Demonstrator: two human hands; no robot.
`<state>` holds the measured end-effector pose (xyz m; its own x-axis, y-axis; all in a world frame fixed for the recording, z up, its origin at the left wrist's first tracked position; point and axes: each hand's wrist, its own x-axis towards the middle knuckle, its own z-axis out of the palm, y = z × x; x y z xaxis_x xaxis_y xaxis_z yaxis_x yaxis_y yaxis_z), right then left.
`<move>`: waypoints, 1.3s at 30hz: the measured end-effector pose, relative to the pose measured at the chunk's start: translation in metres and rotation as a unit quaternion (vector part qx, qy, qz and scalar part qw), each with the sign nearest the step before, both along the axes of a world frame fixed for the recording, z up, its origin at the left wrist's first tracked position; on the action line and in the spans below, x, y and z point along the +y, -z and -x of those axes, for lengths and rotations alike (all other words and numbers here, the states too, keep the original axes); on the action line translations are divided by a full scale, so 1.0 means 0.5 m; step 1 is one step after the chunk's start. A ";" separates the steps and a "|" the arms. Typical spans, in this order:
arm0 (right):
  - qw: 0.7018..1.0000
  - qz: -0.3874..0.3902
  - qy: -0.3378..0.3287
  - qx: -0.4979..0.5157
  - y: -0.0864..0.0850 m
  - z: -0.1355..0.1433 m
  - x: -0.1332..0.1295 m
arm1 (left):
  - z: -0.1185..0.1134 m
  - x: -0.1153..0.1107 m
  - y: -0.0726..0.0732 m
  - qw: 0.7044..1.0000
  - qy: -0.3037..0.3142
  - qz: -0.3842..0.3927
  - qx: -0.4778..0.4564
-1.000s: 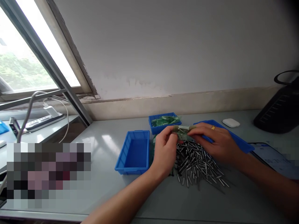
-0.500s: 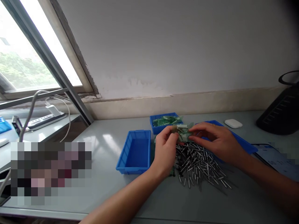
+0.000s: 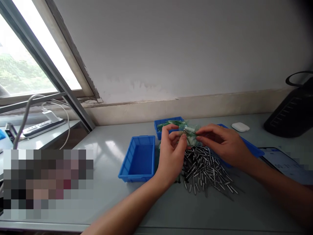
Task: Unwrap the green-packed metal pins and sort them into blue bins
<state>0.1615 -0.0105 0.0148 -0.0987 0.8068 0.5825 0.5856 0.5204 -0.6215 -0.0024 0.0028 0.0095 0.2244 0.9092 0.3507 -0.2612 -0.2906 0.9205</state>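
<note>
Both of my hands hold a small, clear green plastic bag [image 3: 192,130] with a few metal rivets showing in it. My left hand [image 3: 171,151] grips its left side between thumb and fingers, the index finger arched above. On the other side, my right hand [image 3: 223,140] pinches the bag's edge between thumb and fingertips. Below the hands lies a loose heap of metal rivets [image 3: 205,169] on the grey table. More green plastic, partly hidden by my left wrist, lies beside the heap. Behind the hands stands a blue tray [image 3: 158,134] holding green bags.
A second blue tray [image 3: 141,160] stands left of my left hand. Another blue tray [image 3: 255,150] is partly behind my right hand. A phone [image 3: 281,160], a white case [image 3: 240,127] and a black bottle [image 3: 288,114] are at right. A power strip [image 3: 44,126] lies far left.
My left hand's index finger has lifted and its fingers have spread somewhat around the bag. The right hand keeps its pinch. The whole view has shifted slightly.
</note>
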 end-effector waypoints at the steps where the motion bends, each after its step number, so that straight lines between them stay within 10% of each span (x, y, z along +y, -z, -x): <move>1: 1.000 0.002 0.000 0.013 -0.001 0.001 -0.002 | 0.000 -0.001 0.001 1.000 -0.002 -0.014 0.010; 11: 0.999 0.015 -0.035 0.030 -0.003 0.002 -0.009 | 0.005 -0.005 0.011 0.965 -0.026 -0.166 0.203; 39: 0.991 0.098 -0.066 0.061 -0.005 -0.014 -0.001 | 0.008 -0.003 0.009 0.933 -0.059 -0.200 0.295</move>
